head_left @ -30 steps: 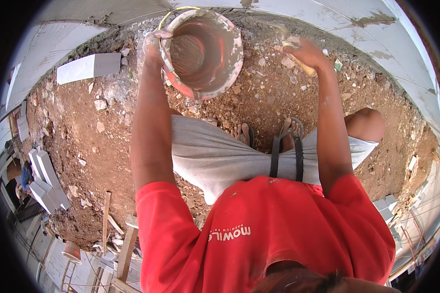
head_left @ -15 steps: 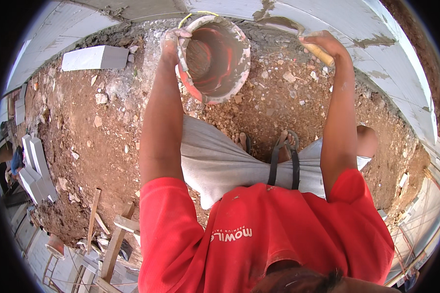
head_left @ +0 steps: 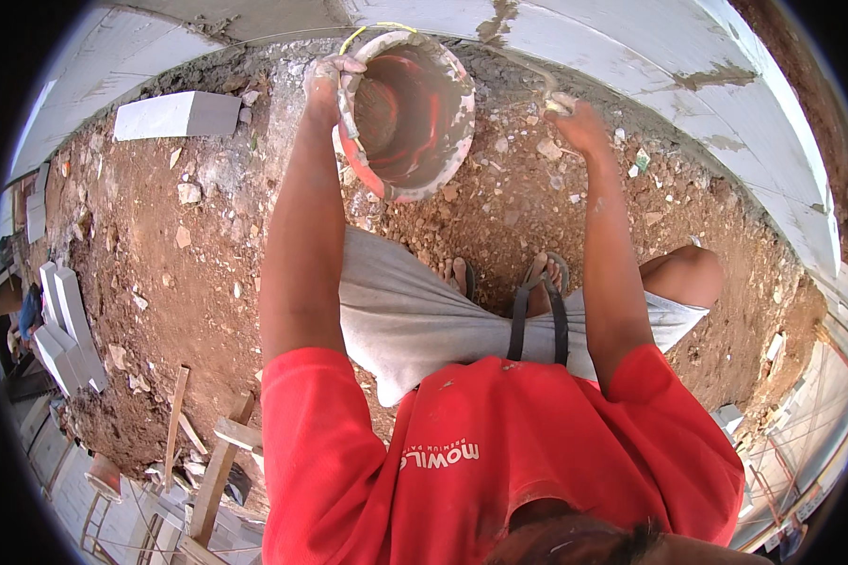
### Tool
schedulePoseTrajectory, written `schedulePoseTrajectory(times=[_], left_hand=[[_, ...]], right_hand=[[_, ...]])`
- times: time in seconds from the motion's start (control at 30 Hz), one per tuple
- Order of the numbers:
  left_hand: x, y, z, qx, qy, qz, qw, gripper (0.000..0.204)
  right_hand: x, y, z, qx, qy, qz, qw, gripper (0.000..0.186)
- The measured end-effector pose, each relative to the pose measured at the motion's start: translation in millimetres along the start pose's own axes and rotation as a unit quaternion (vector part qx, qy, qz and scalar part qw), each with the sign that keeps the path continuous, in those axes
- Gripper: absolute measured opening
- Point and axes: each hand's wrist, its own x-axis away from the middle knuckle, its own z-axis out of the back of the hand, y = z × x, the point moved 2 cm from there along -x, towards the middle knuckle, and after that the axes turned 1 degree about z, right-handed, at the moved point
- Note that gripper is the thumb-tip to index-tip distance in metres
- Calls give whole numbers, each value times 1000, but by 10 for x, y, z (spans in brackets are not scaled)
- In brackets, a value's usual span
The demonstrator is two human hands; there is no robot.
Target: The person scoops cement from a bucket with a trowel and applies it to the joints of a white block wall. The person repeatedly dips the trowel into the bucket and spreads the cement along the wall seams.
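My left hand (head_left: 328, 75) grips the near-left rim of a mortar-smeared orange bucket (head_left: 452, 113) with a yellow-green handle, tilted slightly, grey wet mix inside. Right of it, my right hand (head_left: 575, 121) is closed on the pale handle of a trowel (head_left: 554, 104). The trowel's blade is small and blurred, over the grey mortar strip along the base of the white block wall (head_left: 631, 47). My forearms reach up from a red shirt, over grey shorts and my sandaled feet.
A white block (head_left: 174, 118) lies left of the bucket on stony reddish soil (head_left: 179, 282). Stacked blocks (head_left: 75, 330) lie at far left, near what looks like a person in blue (head_left: 30, 306). Wooden planks (head_left: 212, 471) and a second bucket (head_left: 104, 476) are at lower left.
My right hand with the trowel rose toward the wall's base, then drew back left and slightly down. My left hand stayed on the bucket, which shifted slightly in view.
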Motion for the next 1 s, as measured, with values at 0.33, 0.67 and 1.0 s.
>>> schedulePoseTrajectory(times=[0.33,0.67,1.0], left_hand=[[181,75,9,-32,15,-31,999,12],[166,57,-84,-69,5,-51,996,14],[244,42,-212,-43,-22,-112,993,13]], right_hand=[[198,-287,452,-53,67,-12,996,60],[458,-73,317,-112,97,22,989,59],[-24,-79,138,-3,29,-44,999,56]])
